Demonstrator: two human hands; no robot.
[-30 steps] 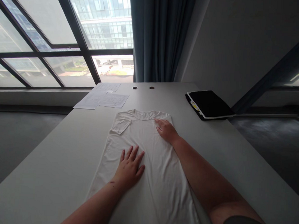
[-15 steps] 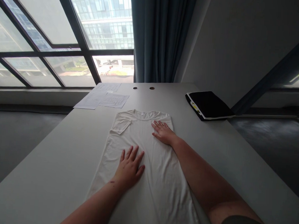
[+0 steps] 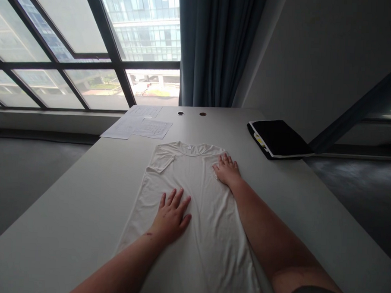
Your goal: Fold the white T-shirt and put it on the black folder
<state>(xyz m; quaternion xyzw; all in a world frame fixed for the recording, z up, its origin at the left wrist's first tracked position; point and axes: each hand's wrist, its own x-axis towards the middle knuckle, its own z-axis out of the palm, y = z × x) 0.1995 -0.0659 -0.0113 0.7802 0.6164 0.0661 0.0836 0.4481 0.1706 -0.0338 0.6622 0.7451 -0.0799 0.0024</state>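
Note:
A white T-shirt (image 3: 193, 189) lies spread on the table, its round neckline at the far end. Its left sleeve is folded inward over the body of the shirt. My left hand (image 3: 172, 216) rests flat on the middle of the shirt, fingers spread. Farther up, my right hand (image 3: 227, 170) lies with fingers apart on the shirt's upper right edge, over the sleeve area, part of which it hides. Neither hand grips the cloth. The shirt's lower end runs out of the bottom of the view, partly behind my left forearm.
Several printed paper sheets (image 3: 152, 129) lie at the table's far left. A black folder-like item (image 3: 282, 138) with a white edge sits at the far right. Two round cable holes are near the back edge of the white table (image 3: 82, 210). Windows and a blue curtain (image 3: 215, 52) stand behind.
My right hand has slid right, from the upper chest of the shirt to its right edge. My left hand stays on the middle of the shirt. The view has shifted slightly.

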